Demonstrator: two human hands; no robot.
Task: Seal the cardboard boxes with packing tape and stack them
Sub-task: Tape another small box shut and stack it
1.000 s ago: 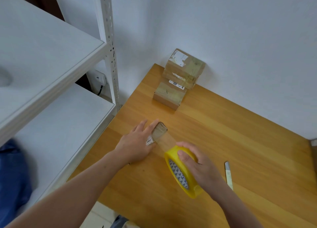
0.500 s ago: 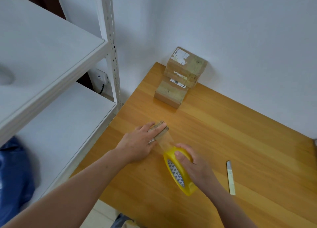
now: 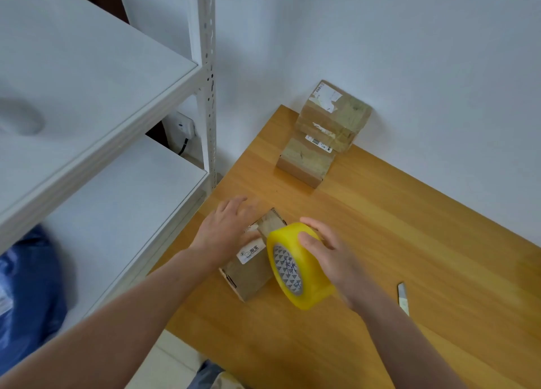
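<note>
A person is pressing the left hand [image 3: 225,230] flat on top of a small cardboard box [image 3: 248,274], the fingers lying straight and spread over its far left part. This box is sitting near the left edge of the wooden table [image 3: 409,213], with a white label facing up. The right hand [image 3: 333,259] is gripping a yellow roll of tape [image 3: 288,267], fingers curled over its rim, holding it on edge against the right side of the box. Far back by the wall, an upper box [image 3: 333,116] is resting on a lower box [image 3: 304,163], both glossy with tape. A small blade [image 3: 403,298] is lying on the table right of the right forearm. A white shelf unit [image 3: 87,95] is standing to the left.
</note>
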